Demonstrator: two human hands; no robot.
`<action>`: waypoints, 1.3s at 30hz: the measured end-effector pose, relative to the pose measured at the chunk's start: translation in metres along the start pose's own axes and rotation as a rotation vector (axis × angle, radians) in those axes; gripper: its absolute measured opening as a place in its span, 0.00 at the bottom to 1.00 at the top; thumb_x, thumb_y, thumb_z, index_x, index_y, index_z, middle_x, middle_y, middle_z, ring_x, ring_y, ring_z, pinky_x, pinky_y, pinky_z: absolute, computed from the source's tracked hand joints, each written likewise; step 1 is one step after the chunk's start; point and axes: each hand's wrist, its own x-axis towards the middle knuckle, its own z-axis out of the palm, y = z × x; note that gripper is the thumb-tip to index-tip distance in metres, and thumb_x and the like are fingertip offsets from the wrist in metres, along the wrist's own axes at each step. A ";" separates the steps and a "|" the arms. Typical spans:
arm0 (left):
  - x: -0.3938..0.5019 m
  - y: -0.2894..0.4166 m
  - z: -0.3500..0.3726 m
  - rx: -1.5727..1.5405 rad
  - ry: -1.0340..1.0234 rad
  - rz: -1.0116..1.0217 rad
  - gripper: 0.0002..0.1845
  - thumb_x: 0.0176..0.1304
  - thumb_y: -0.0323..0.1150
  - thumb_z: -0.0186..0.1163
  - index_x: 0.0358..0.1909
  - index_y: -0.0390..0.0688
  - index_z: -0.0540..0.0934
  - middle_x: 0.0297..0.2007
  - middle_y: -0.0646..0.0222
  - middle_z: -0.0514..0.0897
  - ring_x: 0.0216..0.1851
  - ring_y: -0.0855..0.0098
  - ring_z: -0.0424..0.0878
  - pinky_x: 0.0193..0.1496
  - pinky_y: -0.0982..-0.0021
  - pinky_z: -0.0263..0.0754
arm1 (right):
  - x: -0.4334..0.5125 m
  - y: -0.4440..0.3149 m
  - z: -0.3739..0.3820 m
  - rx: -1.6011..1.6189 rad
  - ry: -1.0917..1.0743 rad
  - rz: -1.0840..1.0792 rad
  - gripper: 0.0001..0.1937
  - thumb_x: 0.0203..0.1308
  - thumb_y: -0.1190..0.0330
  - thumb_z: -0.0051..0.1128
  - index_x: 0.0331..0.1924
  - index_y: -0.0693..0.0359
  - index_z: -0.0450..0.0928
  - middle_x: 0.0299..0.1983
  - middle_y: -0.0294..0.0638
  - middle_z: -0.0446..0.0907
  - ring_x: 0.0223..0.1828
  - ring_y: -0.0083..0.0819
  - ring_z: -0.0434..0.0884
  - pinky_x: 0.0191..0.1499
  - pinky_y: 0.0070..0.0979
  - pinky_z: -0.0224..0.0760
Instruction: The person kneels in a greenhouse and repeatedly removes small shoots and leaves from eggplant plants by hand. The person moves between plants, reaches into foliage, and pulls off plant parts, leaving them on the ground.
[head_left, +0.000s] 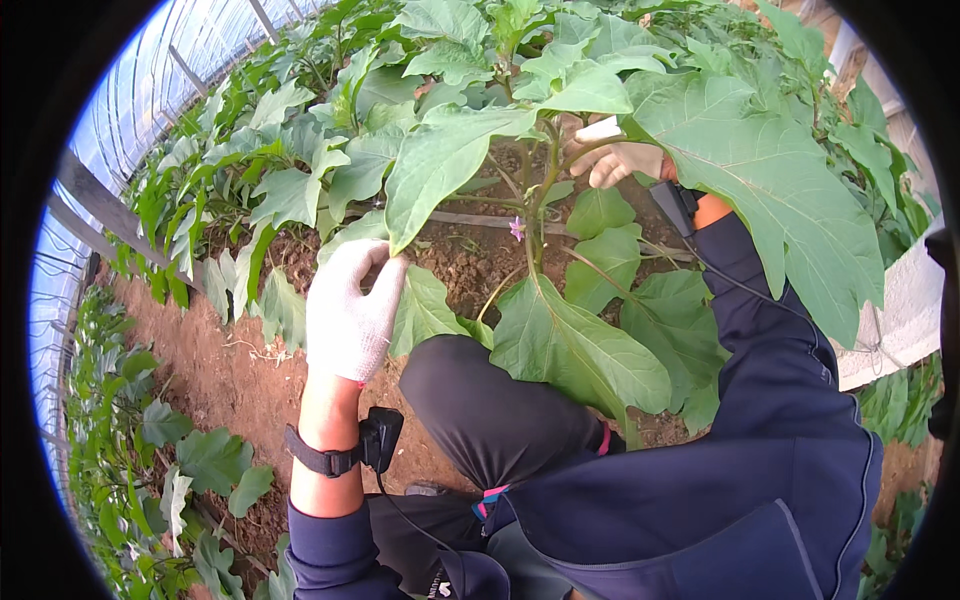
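Note:
My left hand (354, 311), in a white knit glove, pinches the tip of a large eggplant leaf (454, 157) between thumb and finger. Behind the stems of the eggplant plant (534, 217) is my right hand (619, 161), also gloved, partly covered by a leaf and a stem; a white thing shows at its fingers, and I cannot tell whether it is held. A purple flower (517, 228) hangs at the main stem, between the two hands. Broad lower leaves (574, 349) spread out over my bent knee.
Rows of eggplant plants (292, 180) stand ahead and at the left (214, 457). A bare soil path (225, 375) runs between them. A drip hose (487, 219) lies along the bed. Metal poles (112, 202) and plastic film rise at the left, with a pale wall edge (892, 322) at the right.

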 end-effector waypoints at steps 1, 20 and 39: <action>0.005 -0.001 0.001 0.006 -0.044 -0.066 0.13 0.66 0.33 0.69 0.47 0.37 0.86 0.39 0.58 0.87 0.38 0.65 0.86 0.47 0.67 0.80 | 0.005 -0.005 0.001 -0.056 -0.039 0.063 0.21 0.76 0.58 0.57 0.64 0.62 0.75 0.49 0.49 0.86 0.40 0.32 0.88 0.46 0.30 0.84; 0.065 0.061 0.006 -0.189 0.310 0.592 0.17 0.61 0.24 0.69 0.52 0.43 0.87 0.56 0.56 0.85 0.54 0.56 0.86 0.58 0.63 0.80 | 0.063 -0.065 0.068 -0.781 0.033 0.561 0.12 0.67 0.63 0.64 0.42 0.66 0.85 0.36 0.43 0.89 0.32 0.34 0.89 0.34 0.32 0.87; 0.037 0.050 0.005 -0.369 0.235 0.088 0.14 0.67 0.31 0.69 0.50 0.35 0.86 0.45 0.62 0.91 0.44 0.72 0.88 0.53 0.70 0.81 | 0.038 -0.059 0.072 -0.580 0.255 0.506 0.16 0.69 0.64 0.61 0.53 0.66 0.83 0.43 0.44 0.90 0.35 0.36 0.90 0.39 0.36 0.88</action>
